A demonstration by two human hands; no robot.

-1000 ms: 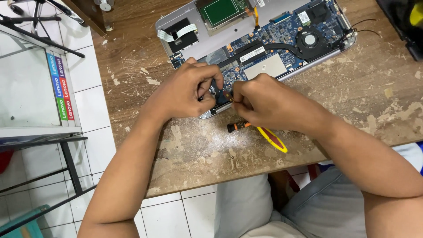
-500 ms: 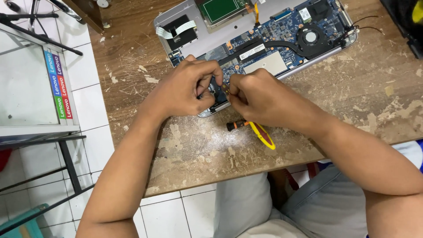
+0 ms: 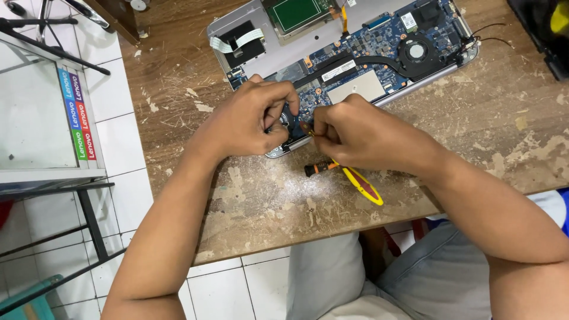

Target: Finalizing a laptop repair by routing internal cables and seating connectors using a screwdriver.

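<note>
Underneath, a worn, paint-flecked wooden tabletop [image 3: 474,118] stands over white floor tiles [image 3: 118,142]. Both hands pinch at the opened laptop's [image 3: 355,53] near corner: left hand [image 3: 252,118] curled, right hand [image 3: 355,137] gripping a small tool [image 3: 307,128]. A yellow-handled screwdriver [image 3: 347,175] lies just beside.

blue circuit board [image 3: 379,44], yellow screwdriver [image 3: 361,184], worn brown table [image 3: 474,136].

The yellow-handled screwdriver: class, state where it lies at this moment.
In the head view, the yellow-handled screwdriver lies flat on the worn wooden table, just under the right hand, near the table's front edge and below the opened laptop.
</note>
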